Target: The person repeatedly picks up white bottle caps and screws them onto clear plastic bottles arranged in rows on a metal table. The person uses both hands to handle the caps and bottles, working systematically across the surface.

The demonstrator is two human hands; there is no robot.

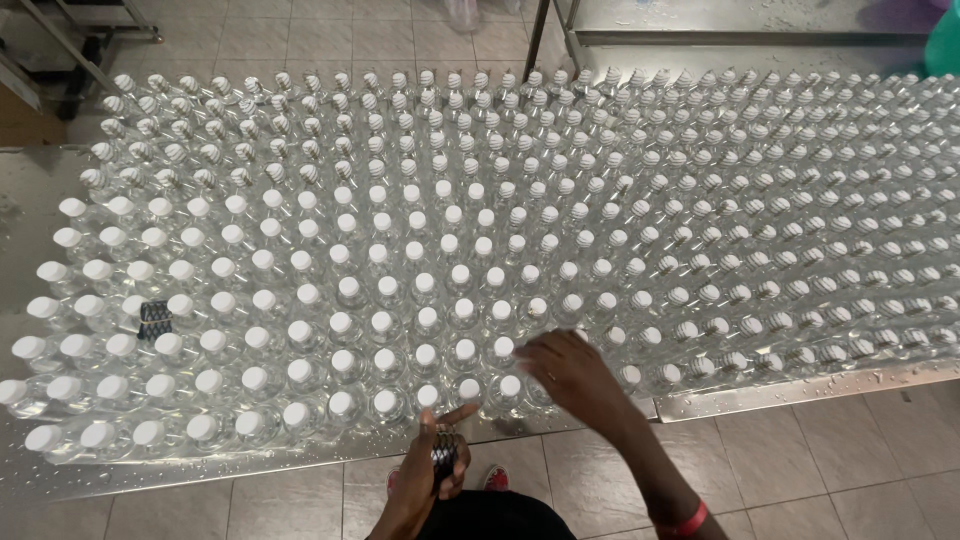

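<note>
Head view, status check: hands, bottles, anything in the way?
Left hand grips a small dark ridged object at table edge. Right hand open over front-row capped bottles. Similar dark object sits among bottles, far left.

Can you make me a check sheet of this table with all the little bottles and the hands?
Surface: shiny wet metal table, almost fully covered.
Job's things: rows of clear plastic bottles with white caps; far rows look uncapped.
Clutter: a small black springy clip lying among the bottles at left.
Grips: right hand rests over front-row caps; left hand holds a dark ridged stack.
Cables: nothing seen.
Surroundings: beige tiled floor, metal frame legs behind, red wristband.
</note>
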